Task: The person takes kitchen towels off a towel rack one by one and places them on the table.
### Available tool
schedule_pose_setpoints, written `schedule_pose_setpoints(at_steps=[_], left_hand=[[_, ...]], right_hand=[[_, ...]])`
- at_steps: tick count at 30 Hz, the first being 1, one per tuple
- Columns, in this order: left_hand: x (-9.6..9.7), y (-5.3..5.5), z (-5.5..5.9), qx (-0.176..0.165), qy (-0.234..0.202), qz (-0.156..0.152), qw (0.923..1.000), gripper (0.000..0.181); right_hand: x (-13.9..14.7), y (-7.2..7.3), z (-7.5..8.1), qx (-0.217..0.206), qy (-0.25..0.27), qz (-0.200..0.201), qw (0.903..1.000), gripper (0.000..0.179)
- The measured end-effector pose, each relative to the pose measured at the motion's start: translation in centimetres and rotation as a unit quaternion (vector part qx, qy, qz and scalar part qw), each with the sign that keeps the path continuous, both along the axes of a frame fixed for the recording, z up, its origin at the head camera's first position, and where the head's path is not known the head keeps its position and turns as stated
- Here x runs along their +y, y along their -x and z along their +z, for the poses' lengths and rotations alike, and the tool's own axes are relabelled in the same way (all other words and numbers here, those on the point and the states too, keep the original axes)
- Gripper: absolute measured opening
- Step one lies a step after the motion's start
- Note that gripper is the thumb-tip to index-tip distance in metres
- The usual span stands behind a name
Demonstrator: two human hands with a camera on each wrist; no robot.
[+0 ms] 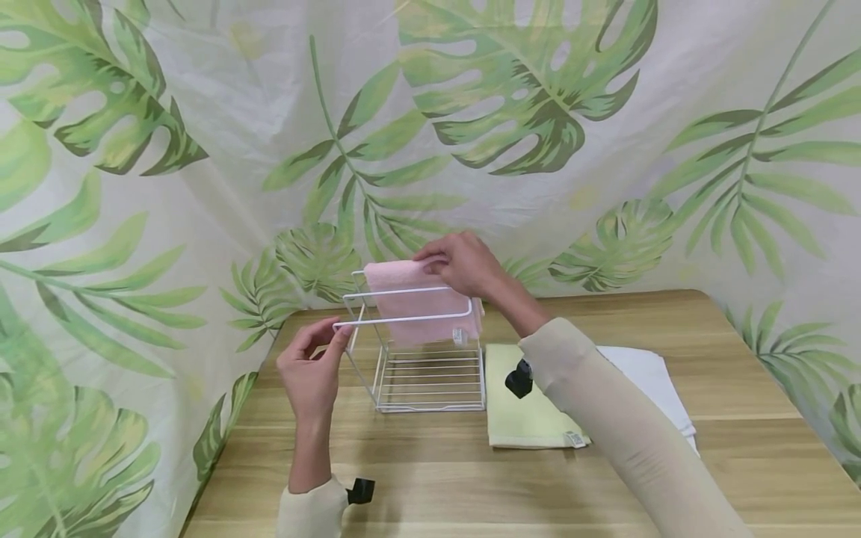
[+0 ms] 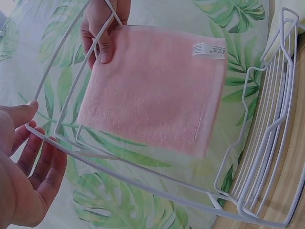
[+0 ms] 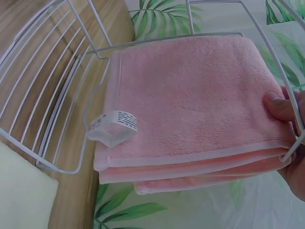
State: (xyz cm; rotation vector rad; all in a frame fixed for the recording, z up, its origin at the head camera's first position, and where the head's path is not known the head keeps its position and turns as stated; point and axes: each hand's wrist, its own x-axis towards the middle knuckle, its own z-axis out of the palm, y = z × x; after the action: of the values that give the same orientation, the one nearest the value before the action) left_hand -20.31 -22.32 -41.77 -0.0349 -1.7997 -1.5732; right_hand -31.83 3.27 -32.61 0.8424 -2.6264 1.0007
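A white wire rack (image 1: 403, 320) with several top bars stands on the table. My left hand (image 1: 311, 366) pinches its near left top corner between thumb and fingers. A folded pink towel (image 1: 410, 302) hangs at the rack's rear bar, with a white label (image 3: 125, 120) near its edge. At the towel's upper right, my right hand (image 1: 464, 261) pinches it, thumb on one face. In the right wrist view the towel's folded layers show along one edge; the fingers behind it are mostly hidden.
To the right of the rack lies a folded pale yellow towel (image 1: 521, 418), partly under the right forearm. A folded white towel (image 1: 646, 373) is beyond it. The wooden table (image 1: 430, 486) ends at a leaf-patterned cloth backdrop (image 1: 504, 202).
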Motion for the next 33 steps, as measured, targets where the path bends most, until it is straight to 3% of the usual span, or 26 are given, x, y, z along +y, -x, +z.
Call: schedule_pose_setpoints(at_steps=[5, 10, 20, 33], left_hand=[[-0.1, 0.0, 0.0, -0.003, -0.001, 0.002, 1.0, 0.025], [-0.1, 0.0, -0.1, -0.008, -0.003, 0.003, 1.0, 0.025], [-0.1, 0.0, 0.1, -0.009, -0.006, 0.001, 0.9999, 0.024], [0.0, -0.1, 0.1, -0.01, -0.006, -0.002, 0.9999, 0.024]], right_hand=[[0.0, 0.0, 0.0, 0.058, 0.012, -0.015, 0.9981, 0.019], [0.1, 0.0, 0.4, 0.087, 0.033, -0.008, 0.9956, 0.019], [0.5, -0.2, 3.5, 0.091, 0.076, 0.008, 0.9929, 0.018], [0.8, -0.8, 7.1, 0.109, 0.086, 0.023, 0.99, 0.017]])
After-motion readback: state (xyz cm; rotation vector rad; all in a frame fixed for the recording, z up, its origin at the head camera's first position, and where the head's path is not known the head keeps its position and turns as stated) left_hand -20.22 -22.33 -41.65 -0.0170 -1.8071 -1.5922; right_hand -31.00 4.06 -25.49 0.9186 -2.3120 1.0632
